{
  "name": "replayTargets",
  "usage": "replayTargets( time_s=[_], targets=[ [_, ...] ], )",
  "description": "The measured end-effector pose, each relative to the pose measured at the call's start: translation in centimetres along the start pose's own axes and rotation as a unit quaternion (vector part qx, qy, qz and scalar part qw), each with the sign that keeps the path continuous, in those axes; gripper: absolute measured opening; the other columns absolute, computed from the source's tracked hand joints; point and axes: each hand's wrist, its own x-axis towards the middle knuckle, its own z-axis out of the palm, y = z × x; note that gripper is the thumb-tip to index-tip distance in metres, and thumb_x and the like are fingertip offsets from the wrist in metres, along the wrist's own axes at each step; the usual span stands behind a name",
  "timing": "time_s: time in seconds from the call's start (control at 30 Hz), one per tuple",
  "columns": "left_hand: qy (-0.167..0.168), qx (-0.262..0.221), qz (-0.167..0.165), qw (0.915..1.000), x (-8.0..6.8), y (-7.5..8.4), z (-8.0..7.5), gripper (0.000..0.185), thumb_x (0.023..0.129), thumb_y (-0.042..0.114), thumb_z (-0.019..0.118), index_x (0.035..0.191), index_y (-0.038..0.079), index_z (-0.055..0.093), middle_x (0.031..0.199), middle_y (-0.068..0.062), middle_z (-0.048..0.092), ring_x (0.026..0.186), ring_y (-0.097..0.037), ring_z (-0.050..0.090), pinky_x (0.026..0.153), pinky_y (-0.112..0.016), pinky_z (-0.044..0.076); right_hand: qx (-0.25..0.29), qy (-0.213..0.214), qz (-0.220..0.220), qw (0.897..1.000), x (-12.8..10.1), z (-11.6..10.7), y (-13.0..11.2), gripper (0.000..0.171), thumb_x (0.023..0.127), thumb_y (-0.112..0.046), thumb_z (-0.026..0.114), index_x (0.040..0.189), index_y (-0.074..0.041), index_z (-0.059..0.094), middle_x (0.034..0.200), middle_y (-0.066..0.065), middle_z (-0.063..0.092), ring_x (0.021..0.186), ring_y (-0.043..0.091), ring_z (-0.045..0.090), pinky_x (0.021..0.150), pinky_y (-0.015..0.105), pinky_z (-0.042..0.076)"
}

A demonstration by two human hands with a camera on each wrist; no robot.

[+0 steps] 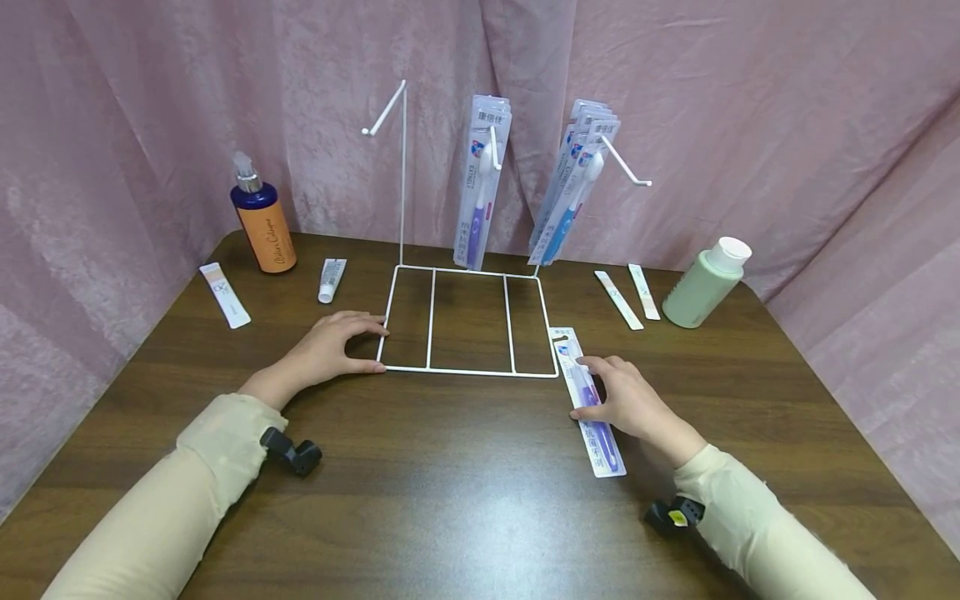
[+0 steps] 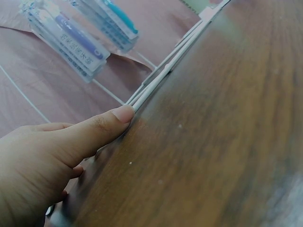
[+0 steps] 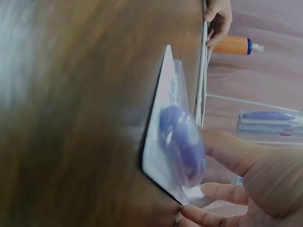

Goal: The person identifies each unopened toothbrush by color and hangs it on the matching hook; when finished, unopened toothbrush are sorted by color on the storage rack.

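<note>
My right hand (image 1: 630,400) holds a packaged purple toothbrush (image 1: 611,450) low over the table, just right of the rack's front corner. Thumb and fingers are around the blister pack, and its clear purple bulge (image 3: 182,142) shows close up in the right wrist view. At the left side of the white wire rack (image 1: 450,371), my left hand (image 1: 326,346) touches the base, its thumb extended along the wire (image 2: 151,87) near the front corner. Purple toothbrush packs (image 1: 476,208) hang from the rack's middle hook, and blue ones (image 1: 562,225) from the right hook.
The left hook (image 1: 386,108) carries nothing. A blue-and-orange pump bottle (image 1: 266,225), a small tube (image 1: 331,280) and a white sachet (image 1: 225,295) are on the left. Two slim sachets (image 1: 619,300) and a green bottle (image 1: 705,283) are at right. A pink curtain (image 1: 675,75) hangs behind.
</note>
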Motion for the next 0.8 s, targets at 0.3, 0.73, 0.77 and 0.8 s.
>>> replayTargets(
  time_s=[0.3, 0.73, 0.77, 0.8],
  targets=[
    [0.001, 0.004, 0.004, 1.0000, 0.1, 0.1, -0.2, 0.056, 0.077, 0.040, 0.079, 0.123, 0.013, 0.063, 0.144, -0.011, 0.051, 0.136, -0.037, 0.039, 0.110, -0.063, 0.024, 0.012, 0.000, 0.005, 1.000, 0.1, -0.7, 0.9, 0.074, 0.068, -0.023, 0.086, 0.128, 0.005, 0.053, 0.107, 0.021, 0.067, 0.102, 0.036, 0.057, 0.088, 0.050, 0.044],
    [-0.002, 0.001, 0.001, 1.0000, 0.1, 0.1, -0.2, 0.056, 0.076, 0.039, 0.080, 0.123, 0.012, 0.063, 0.144, -0.011, 0.051, 0.137, -0.037, 0.039, 0.111, -0.062, 0.024, 0.021, -0.042, 0.070, 0.996, 0.6, -1.4, 2.0, 0.060, 0.073, -0.024, 0.082, 0.117, 0.008, 0.058, 0.101, 0.021, 0.069, 0.090, 0.030, 0.063, 0.077, 0.042, 0.049],
    [-0.002, 0.001, 0.001, 1.0000, 0.1, 0.1, -0.1, 0.056, 0.076, 0.039, 0.080, 0.123, 0.013, 0.063, 0.144, -0.011, 0.051, 0.137, -0.037, 0.039, 0.111, -0.062, 0.024, 0.021, -0.044, 0.077, 0.996, 0.6, -1.4, 2.1, 0.059, 0.073, -0.025, 0.082, 0.116, 0.008, 0.058, 0.101, 0.021, 0.069, 0.089, 0.029, 0.063, 0.076, 0.041, 0.049],
    [-0.002, 0.002, 0.001, 1.0000, 0.1, 0.1, -0.1, 0.057, 0.076, 0.039, 0.080, 0.123, 0.013, 0.063, 0.144, -0.011, 0.051, 0.137, -0.037, 0.039, 0.111, -0.062, 0.024, 0.020, -0.046, 0.084, 0.995, 0.7, -1.4, 2.1, 0.058, 0.073, -0.025, 0.081, 0.116, 0.008, 0.058, 0.101, 0.020, 0.069, 0.088, 0.028, 0.063, 0.075, 0.040, 0.050]
  ],
)
